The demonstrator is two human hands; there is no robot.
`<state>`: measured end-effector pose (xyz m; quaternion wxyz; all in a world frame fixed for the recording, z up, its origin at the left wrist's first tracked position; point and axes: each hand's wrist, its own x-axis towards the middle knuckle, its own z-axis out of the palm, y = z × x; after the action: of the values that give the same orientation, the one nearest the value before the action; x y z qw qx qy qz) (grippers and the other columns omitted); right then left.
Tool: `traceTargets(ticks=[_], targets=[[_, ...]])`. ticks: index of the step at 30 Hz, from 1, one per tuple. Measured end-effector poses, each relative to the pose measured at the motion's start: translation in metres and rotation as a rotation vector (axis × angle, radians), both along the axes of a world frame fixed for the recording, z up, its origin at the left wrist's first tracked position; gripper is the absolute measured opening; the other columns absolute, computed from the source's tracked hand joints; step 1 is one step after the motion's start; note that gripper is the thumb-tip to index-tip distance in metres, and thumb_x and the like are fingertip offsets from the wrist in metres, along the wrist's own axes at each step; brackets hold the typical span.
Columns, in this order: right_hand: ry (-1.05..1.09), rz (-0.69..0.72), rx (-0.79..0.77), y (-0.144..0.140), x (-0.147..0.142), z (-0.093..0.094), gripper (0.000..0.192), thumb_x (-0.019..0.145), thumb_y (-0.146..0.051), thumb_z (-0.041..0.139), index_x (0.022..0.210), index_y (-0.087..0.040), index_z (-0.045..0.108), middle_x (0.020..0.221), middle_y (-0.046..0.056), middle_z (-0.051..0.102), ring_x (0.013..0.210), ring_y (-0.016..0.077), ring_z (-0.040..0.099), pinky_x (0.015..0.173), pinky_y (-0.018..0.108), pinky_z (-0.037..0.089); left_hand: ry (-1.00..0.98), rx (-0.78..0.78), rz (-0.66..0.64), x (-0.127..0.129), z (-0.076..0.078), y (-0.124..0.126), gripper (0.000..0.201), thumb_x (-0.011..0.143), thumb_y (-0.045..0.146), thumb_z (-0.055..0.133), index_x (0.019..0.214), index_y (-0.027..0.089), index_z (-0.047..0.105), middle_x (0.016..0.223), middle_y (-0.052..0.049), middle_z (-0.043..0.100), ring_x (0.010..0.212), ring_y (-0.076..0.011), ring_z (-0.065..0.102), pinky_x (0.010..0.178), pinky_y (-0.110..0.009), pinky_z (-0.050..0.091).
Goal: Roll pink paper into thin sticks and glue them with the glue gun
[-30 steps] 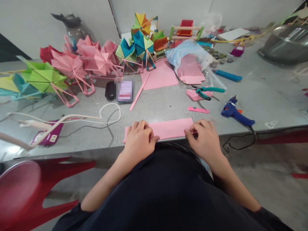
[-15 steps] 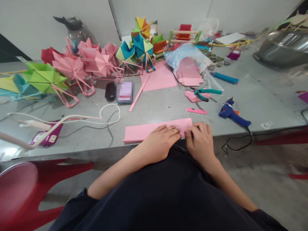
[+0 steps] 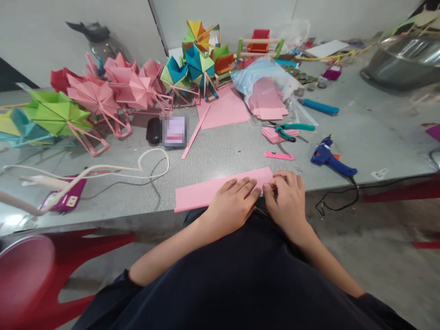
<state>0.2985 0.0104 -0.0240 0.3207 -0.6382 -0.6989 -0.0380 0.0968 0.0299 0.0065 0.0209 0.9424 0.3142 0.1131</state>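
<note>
A long folded strip of pink paper lies along the table's front edge, its left end slightly over the edge. My left hand rests flat on it, fingers stretched out. At the strip's right end, my right hand is closed, with thumb and forefinger pinching the paper's edge; the other fingers are curled. Just beyond the hands is a pink utility knife. Farther back, green-handled pliers rest on a stack of small pink paper pieces.
A blue glue gun with a trailing cord lies to the right. Folded paper Ferris wheels line the back left. A pink sheet and a plastic bag are behind. Left are a white cable and a red stool.
The strip's left end has come toward me, out over the table edge. My left hand has shifted slightly toward me; the right still pinches the right end.
</note>
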Motion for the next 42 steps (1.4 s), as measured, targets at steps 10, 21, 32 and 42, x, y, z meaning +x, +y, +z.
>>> traceTargets(ticks=[10,21,32,42], targets=[[0.056,-0.058,0.044,0.002,-0.003,-0.003,0.015,0.094,-0.022,0.053,0.108,-0.02,0.059,0.117,0.018,0.064,0.109,0.0349,0.056,0.096,0.056,0.043,0.078,-0.08,0.01,0.003,0.01,-0.001,0.048,0.108,0.036,0.052,0.151,0.014,0.055,0.163,-0.016,0.052,0.153,-0.03,0.048,0.126,-0.048,0.035],[0.054,-0.116,0.037,0.002,0.001,-0.007,0.031,0.093,-0.017,0.046,0.117,-0.02,0.065,0.125,0.017,0.066,0.117,0.0377,0.057,0.1,0.057,0.04,0.1,-0.08,-0.008,0.0,0.01,0.0,0.051,0.106,0.035,0.057,0.152,0.014,0.052,0.164,-0.017,0.05,0.154,-0.0303,0.046,0.126,-0.049,0.034],[-0.173,0.254,0.184,-0.02,0.007,-0.042,0.047,0.098,-0.024,0.057,0.145,-0.02,0.063,0.143,0.014,0.071,0.14,0.0313,0.062,0.121,0.052,0.043,0.113,-0.015,0.004,0.001,0.004,-0.002,0.053,0.108,0.038,0.052,0.156,0.014,0.051,0.164,-0.016,0.05,0.154,-0.0301,0.045,0.126,-0.05,0.034],[-0.305,0.147,0.087,-0.022,-0.006,-0.022,0.051,0.105,-0.03,0.051,0.153,-0.014,0.057,0.15,0.017,0.065,0.141,0.0329,0.062,0.119,0.052,0.047,0.152,0.213,0.119,0.014,-0.007,-0.015,0.049,0.11,0.022,0.036,0.152,0.008,0.057,0.159,-0.019,0.055,0.151,-0.0311,0.049,0.126,-0.052,0.036]])
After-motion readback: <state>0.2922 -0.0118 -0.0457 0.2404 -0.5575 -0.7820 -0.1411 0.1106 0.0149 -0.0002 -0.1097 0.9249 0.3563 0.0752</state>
